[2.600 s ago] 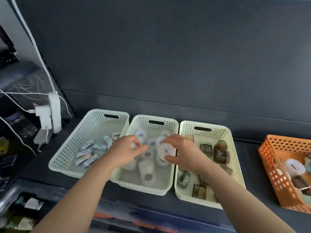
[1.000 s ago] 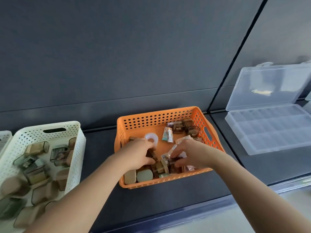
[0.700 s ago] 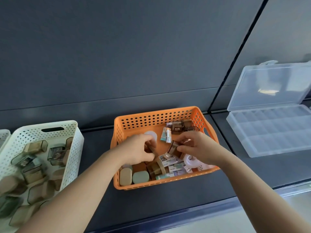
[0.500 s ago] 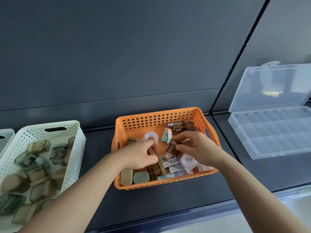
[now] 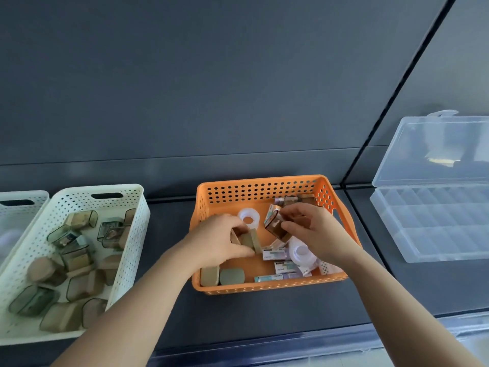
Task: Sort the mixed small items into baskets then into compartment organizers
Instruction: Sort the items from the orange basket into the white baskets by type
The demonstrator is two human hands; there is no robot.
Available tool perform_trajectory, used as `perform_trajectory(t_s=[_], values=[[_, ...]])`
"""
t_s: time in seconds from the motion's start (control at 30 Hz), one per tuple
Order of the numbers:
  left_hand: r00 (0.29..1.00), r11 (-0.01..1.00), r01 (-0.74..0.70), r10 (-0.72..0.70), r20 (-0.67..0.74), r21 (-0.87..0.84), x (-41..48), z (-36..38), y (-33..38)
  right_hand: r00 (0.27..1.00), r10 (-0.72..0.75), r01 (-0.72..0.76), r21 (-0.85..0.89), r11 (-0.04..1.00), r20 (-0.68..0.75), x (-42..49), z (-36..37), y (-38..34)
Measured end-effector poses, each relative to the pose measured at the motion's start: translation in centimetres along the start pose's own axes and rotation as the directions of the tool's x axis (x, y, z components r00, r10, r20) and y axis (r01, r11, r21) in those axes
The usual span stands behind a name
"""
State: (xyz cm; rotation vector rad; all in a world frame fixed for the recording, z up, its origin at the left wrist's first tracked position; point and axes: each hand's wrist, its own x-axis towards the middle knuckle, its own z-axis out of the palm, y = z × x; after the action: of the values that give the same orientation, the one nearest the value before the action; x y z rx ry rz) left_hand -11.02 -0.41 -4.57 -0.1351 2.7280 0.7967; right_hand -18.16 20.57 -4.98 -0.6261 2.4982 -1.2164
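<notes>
An orange perforated basket (image 5: pixel 264 185) sits mid-table with mixed items: white tape rolls (image 5: pixel 248 216), small printed packets (image 5: pixel 274 254), brown and beige plastic cases. Both hands are inside it. My left hand (image 5: pixel 217 241) grips a beige case (image 5: pixel 251 239) near the basket's left middle. My right hand (image 5: pixel 312 229) pinches a translucent brown case (image 5: pixel 276 227), lifted slightly above the other items. Two beige cases (image 5: pixel 221 276) lie at the basket's front left.
A cream basket (image 5: pixel 129 234) of brown and beige cases stands at the left, with another cream basket's corner (image 5: pixel 23 200) beyond it. A clear compartment organizer (image 5: pixel 434 223) with its lid up sits at the right. The table's front edge runs just below the baskets.
The view swung right from the cream baskets to the orange basket. My hands left the tape rolls; my right hand has picked up a brown case and my left hand a beige one.
</notes>
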Motion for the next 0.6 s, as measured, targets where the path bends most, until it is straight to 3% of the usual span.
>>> perform_trajectory(t_s=[0.1, 0.27, 0.43, 0.6], values=[[0.971, 0.984, -0.023, -0.020, -0.239, -0.174, -3.3, -2.0, -1.7, 0.998, -0.060, 0.060, 0.018, 0.998, -0.011, 0.7, 1.6, -2.1], [0.825, 0.965, 0.030, -0.172, -0.539, -0.261, -10.1, -4.9, -7.8, 0.987, -0.152, 0.146, 0.131, 0.981, 0.041, 2.0, 6.7, -7.4], [0.805, 0.933, 0.320, -0.358, -0.472, -0.163, -14.9, -7.3, -15.9, 0.947, -0.278, 0.234, 0.244, 0.941, 0.162, 3.2, 13.3, -13.7], [0.869, 0.909, 0.411, -0.413, -0.273, -0.066, -16.6, -7.4, -20.2, 0.873, -0.362, 0.376, 0.020, 0.926, 0.327, 3.3, 19.0, -16.8]])
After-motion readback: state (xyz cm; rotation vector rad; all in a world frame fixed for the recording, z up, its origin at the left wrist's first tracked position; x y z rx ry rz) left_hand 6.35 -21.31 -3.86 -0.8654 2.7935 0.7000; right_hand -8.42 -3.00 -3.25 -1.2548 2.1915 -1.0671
